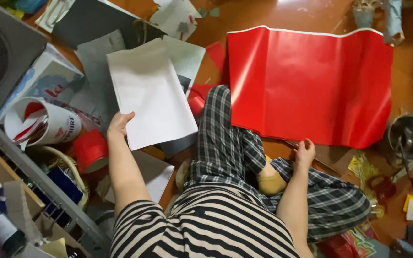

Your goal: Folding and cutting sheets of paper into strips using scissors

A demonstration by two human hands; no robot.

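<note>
A person sits cross-legged on a brown wooden floor, seen from above. The left hand holds a plain white rectangular sheet of stiff paper by its lower left corner, the grip closed on the edge and the sheet lifted above scattered grey papers. The right hand rests with fingers loosely spread on the near edge of a large glossy red sheet lying wavy on the floor ahead. A firmer pinch nearer the white sheet's middle would likely stop it sagging. A red tape roll lies near the left elbow.
</note>
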